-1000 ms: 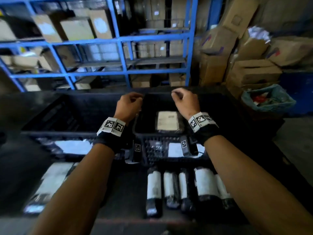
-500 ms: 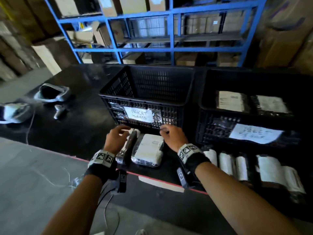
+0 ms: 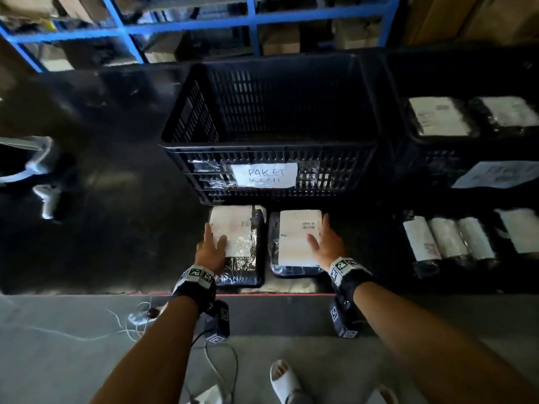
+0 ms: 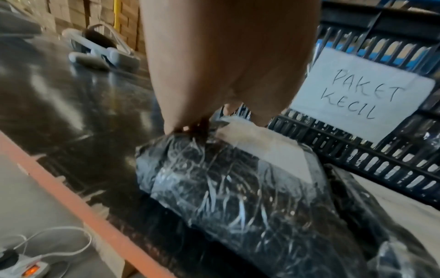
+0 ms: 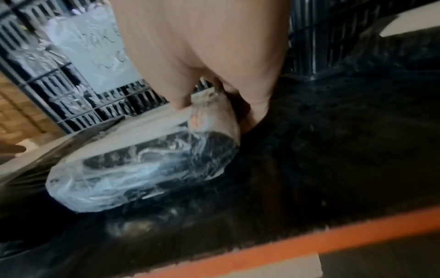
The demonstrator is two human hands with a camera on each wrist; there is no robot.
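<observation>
Since half a second ago: the dark packet seen edge-on by the left hand (image 3: 211, 249) now lies flat, label up. The right hand (image 3: 326, 246) has shifted from the far corner of the white-labelled packet to its outer side.

Left packet (image 3: 243, 258): flat, pillow-shaped, black contents under crinkled, glinting clear film, with a white paper label on its far part. Right packet (image 3: 294, 243): same build, smoother film, rounded corners, long white label with a small barcode. Both lie side by side on the table (image 3: 102, 228) with a narrow gap between them, just in front of the crate (image 3: 268, 151) and near the table's front edge.

Left hand: thumb on the label, forefinger stretched along the packet's left edge, the two spread in a V. The other fingers go down the side, tips hidden. Right hand: mirror pose, thumb on the label, fingers straight and close together down the right side. Whether either hand reaches under its packet: cannot tell.

Surroundings:
- The crate is black slotted plastic, rectangular, with a paper sign (image 3: 264, 174) reading "PAKET KECIL" on its near wall. That wall stands directly behind both packets.
- A second crate (image 3: 431, 158) stands against it on the right, with two labelled packets inside.
- A row of rolled packets (image 3: 446, 239) lies further right.
- The table top is glossy black, with an orange strip (image 5: 333, 231) along its front edge.
- A white headset (image 3: 26, 161) and a controller (image 3: 48, 199) sit well off to the left
</observation>
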